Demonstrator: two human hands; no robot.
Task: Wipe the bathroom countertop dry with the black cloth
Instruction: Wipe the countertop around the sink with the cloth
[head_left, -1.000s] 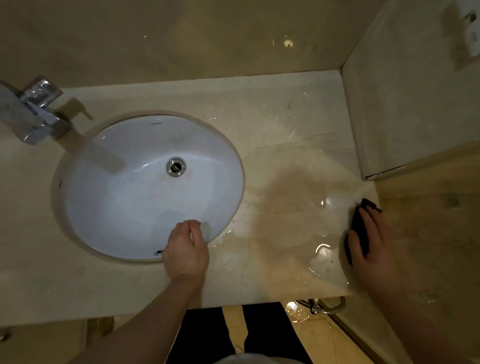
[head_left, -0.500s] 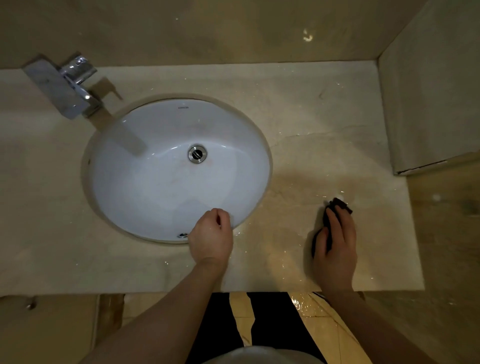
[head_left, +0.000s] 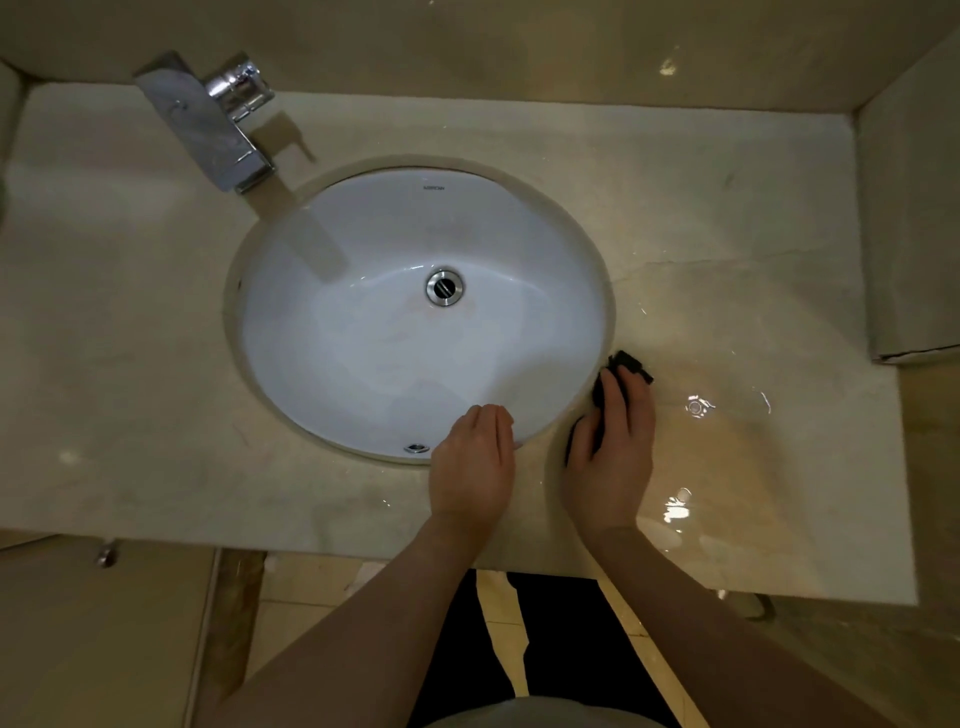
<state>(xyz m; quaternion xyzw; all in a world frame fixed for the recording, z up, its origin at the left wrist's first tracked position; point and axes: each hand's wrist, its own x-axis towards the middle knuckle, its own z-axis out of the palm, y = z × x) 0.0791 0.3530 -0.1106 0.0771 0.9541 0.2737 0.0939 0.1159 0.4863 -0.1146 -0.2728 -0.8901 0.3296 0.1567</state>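
1. Right hand (head_left: 613, 457) flat on the black cloth (head_left: 626, 364), fingers straight, pressing it down on the countertop (head_left: 753, 322) just beside the sink (head_left: 395, 358).
2. Cloth mostly hidden under the fingers, one corner poking out past the fingertips.
3. Left hand (head_left: 472, 467) resting on the sink's near rim, fingers loose, holding nothing.
4. One sink, one drain (head_left: 444, 287), one faucet (head_left: 208, 119).
5. Shiny wet patches on the countertop right of the cloth.

Glossy marble countertop (head_left: 727, 234), chrome faucet (head_left: 208, 124), glazed basin (head_left: 363, 332)

Dim, warm overhead light leaves the corners murky. Glare spots glint on the wet beige marble countertop (head_left: 727, 322), and the square chrome faucet (head_left: 208, 124) casts a shadow. Wide-angle bending curves the edges.
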